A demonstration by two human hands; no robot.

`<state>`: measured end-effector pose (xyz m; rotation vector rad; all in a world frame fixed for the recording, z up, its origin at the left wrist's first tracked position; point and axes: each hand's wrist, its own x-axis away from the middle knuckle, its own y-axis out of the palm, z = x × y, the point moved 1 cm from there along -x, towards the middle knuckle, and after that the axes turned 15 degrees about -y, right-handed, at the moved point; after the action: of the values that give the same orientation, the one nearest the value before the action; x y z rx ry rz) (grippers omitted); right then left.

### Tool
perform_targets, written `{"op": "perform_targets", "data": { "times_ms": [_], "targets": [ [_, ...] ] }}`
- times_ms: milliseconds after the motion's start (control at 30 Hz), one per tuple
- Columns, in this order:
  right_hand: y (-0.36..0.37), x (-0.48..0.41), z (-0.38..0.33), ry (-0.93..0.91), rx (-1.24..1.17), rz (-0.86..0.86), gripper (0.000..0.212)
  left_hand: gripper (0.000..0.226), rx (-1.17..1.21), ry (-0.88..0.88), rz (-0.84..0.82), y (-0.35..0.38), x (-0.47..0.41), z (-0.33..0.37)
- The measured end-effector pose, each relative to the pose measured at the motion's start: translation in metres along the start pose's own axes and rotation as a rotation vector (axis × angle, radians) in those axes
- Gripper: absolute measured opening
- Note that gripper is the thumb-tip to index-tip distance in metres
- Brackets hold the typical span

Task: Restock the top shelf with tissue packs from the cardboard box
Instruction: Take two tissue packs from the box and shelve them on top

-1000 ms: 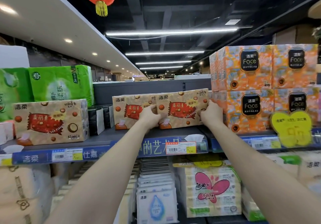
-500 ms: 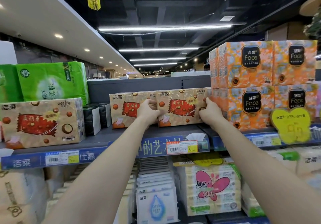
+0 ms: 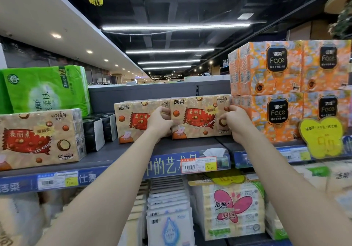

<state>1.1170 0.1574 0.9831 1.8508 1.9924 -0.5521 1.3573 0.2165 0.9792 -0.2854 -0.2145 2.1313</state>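
Note:
A beige tissue pack with a red candy print [image 3: 198, 118] stands on the dark top shelf [image 3: 190, 146], between the orange packs and a matching pack [image 3: 133, 119] to its left. My left hand [image 3: 161, 123] grips its left edge and my right hand [image 3: 236, 121] grips its right edge. Both arms reach up from below. The cardboard box is out of view.
Another beige pack [image 3: 40, 139] sits at the shelf's left front, with green packs [image 3: 45, 89] behind and black-and-white packs [image 3: 99, 131] beside it. Orange "Face" packs [image 3: 289, 91] are stacked two high on the right. A yellow price tag [image 3: 322, 137] hangs there. More tissues fill the lower shelves.
Both hands have kept their hold on the pack, which sits a little further back and snug against the orange stack. The view has tilted slightly.

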Motion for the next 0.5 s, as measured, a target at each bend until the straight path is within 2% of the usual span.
{"op": "perform_targets", "data": {
  "times_ms": [167,367,500],
  "targets": [
    [0.005,0.010,0.010,-0.061,-0.082,-0.015,0.070,0.045,-0.012,0.066,0.015,-0.001,-0.002,0.004],
    [0.002,0.009,0.005,-0.041,-0.118,-0.171,0.080,0.046,-0.056,0.054,0.020,0.004,-0.008,0.002],
    [-0.001,0.009,0.004,-0.019,-0.085,-0.206,0.080,0.050,-0.085,0.059,0.038,0.006,-0.012,0.002]
  ]
}}
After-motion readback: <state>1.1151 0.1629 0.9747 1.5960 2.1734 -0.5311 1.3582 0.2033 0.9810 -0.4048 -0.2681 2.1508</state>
